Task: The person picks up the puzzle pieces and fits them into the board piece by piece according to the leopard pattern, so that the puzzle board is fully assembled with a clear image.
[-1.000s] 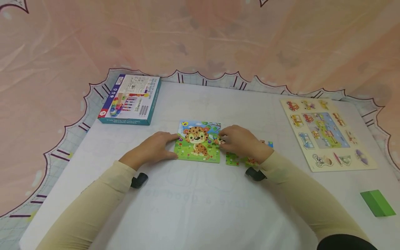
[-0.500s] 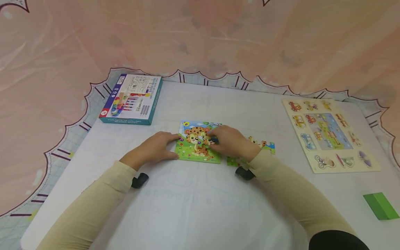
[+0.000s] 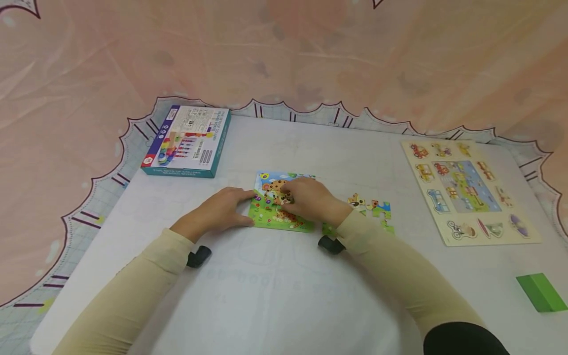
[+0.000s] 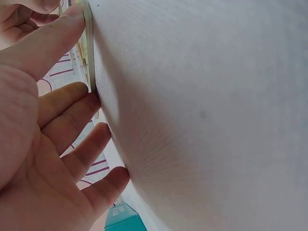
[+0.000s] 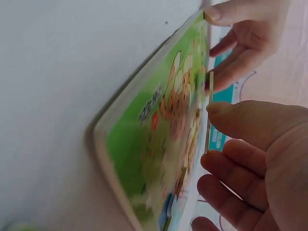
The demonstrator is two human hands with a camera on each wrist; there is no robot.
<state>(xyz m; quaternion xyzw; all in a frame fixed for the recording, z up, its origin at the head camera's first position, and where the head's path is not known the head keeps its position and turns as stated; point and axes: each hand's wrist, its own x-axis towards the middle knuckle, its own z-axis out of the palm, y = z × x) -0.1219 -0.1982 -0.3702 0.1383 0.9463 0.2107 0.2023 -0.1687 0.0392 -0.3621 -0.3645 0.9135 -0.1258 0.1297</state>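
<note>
A leopard-picture puzzle board (image 3: 262, 219) lies flat on the white table in the head view. My left hand (image 3: 217, 212) stays at its left edge, thumb and fingers spread and touching the side. Over the middle of the board, my right hand (image 3: 312, 199) pinches a puzzle piece (image 5: 210, 127) between thumb and fingertips; the right wrist view shows it edge-on, just above the board. Part of the picture is hidden under that hand. Several loose puzzle pieces (image 3: 381, 209) lie right of the board, some covered by the right wrist.
A flat toy box (image 3: 186, 140) lies at the back left. At the right is a wooden puzzle board (image 3: 466, 190) with vehicle pictures, and nearer the front right a green block (image 3: 541, 292). A patterned cloth (image 3: 284, 54) hangs behind the table.
My right hand has moved left, from the board's right edge to over its middle, carrying the puzzle piece. More loose pieces show behind the wrist. The left hand has stayed in place.
</note>
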